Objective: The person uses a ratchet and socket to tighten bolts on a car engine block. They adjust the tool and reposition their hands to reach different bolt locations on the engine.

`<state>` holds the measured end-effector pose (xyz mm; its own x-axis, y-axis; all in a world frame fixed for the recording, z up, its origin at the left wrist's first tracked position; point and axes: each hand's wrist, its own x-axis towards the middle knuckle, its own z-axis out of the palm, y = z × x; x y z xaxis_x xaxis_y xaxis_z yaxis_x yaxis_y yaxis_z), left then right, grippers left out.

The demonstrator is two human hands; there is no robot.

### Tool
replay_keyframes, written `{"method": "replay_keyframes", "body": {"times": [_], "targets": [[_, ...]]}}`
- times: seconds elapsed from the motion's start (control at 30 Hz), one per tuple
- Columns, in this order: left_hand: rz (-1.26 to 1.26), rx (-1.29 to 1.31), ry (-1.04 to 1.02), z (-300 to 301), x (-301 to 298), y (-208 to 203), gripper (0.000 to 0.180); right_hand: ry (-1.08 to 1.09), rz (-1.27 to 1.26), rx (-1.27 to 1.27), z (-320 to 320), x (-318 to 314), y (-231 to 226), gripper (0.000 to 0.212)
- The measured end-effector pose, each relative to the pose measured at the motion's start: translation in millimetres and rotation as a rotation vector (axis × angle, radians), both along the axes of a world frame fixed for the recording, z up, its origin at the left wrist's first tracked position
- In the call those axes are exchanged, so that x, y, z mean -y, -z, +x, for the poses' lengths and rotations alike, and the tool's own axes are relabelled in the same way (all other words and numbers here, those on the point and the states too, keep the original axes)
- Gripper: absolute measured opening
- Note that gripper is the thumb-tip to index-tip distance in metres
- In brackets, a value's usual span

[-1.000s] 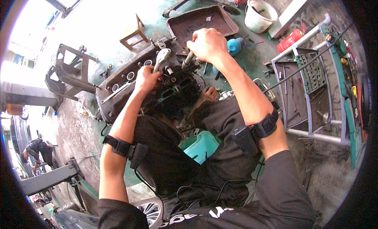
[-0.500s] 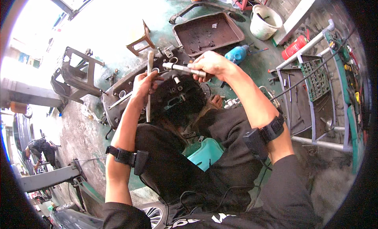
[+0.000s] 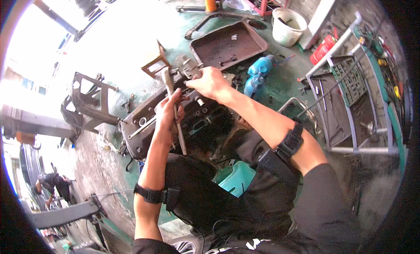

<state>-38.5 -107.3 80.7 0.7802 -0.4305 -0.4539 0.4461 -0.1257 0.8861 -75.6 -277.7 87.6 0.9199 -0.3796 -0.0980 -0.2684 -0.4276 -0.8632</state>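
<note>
Left hand now grips the long grey metal ratchet handle upright over the greasy dark engine block on the floor; a second ago it lay lower. Right hand closed on the short steel socket extension, now meeting the handle's head: tool looks assembled.

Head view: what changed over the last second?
The left hand took hold of a long metal bar, now upright. The right hand slid left along the engine part, gripping a short tool at its top. The tray, white bucket and blue jugs stayed put.
</note>
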Motion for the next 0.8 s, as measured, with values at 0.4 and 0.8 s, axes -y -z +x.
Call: {"method": "replay_keyframes", "body": {"times": [0.4, 0.8], "targets": [[0.164, 0.264, 0.024, 0.1, -13.8, 8.0, 0.038, 0.533, -0.114, 0.936, -30.0, 26.7, -101.2, 0.033], [0.367, 0.358, 0.095, 10.3, -18.6, 23.3, 0.036, 0.68, 0.256, 0.314, 3.8, 124.6, 2.0, 0.024]]}}
